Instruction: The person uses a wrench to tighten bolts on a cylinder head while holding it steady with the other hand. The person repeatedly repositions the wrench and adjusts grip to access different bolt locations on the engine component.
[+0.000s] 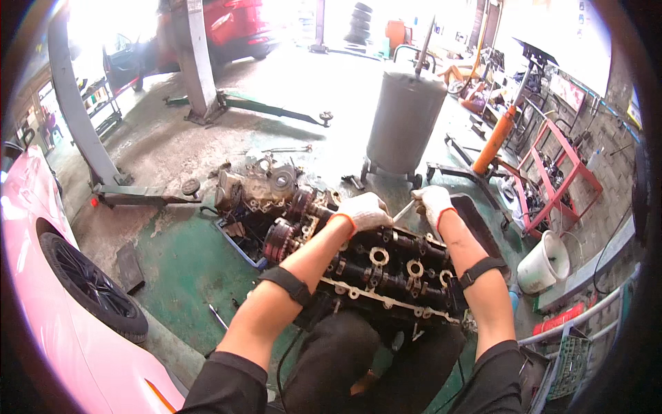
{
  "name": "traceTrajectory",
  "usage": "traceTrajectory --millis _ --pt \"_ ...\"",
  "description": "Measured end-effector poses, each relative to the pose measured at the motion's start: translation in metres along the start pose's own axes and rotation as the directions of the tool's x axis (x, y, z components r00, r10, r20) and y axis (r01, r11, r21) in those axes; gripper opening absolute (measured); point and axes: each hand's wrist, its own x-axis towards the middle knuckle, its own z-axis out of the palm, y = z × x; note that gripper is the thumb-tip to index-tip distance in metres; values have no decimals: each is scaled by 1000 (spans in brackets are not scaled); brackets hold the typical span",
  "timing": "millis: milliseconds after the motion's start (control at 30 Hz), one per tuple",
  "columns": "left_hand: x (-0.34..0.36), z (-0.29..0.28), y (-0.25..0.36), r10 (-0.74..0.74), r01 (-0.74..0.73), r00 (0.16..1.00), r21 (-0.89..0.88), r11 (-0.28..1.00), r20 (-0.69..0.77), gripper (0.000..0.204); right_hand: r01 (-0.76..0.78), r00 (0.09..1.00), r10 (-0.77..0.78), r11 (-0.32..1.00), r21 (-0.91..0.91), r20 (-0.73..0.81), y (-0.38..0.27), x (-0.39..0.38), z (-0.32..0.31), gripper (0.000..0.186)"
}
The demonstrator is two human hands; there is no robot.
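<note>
left hand [363, 210] in white glove resting closed on the engine [358, 259], thin metal tool [405, 210] at its 3 o'clock, right hand [434, 201] clamped on the tool

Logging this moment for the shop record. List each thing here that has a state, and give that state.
left hand: gloved, resting on the engine's top
right hand: gloved, gripping a thin metal tool
thin metal tool: held slanted between the hands
engine: on the floor, cover off, camshafts bare
timing gears: exposed at the engine's left end
grey drain tank: upright on castors
white bucket: tilted
pink car: parked at left
</note>
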Motion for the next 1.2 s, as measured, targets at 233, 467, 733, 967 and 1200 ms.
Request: traceTrajectory --millis 233,467,733,967,1200 --pt "11 13 -12 -8 11 996 44 999 -84 65 443 892 -340 786 -431 297 -93 -24 99 48" --pt "-6 18 -24 81 -89 972 -27 996 -222 78 743 612 -587 196 -640 530 -124 -104 117 31" --pt "-16 8 -12 108 -105 989 37 994 -102 53 623 775 -628 744 -241 68 -93 -168 0 25" --pt "-17 10 -10 116 -103 985 105 989 -126 49 128 990 -136 981 145 48 -27 -168 -53 21" --pt "-15 5 -5 -30 38 998 156 987 -51 46 95 995 -64 864 495 -80 11 -161 -77 21"
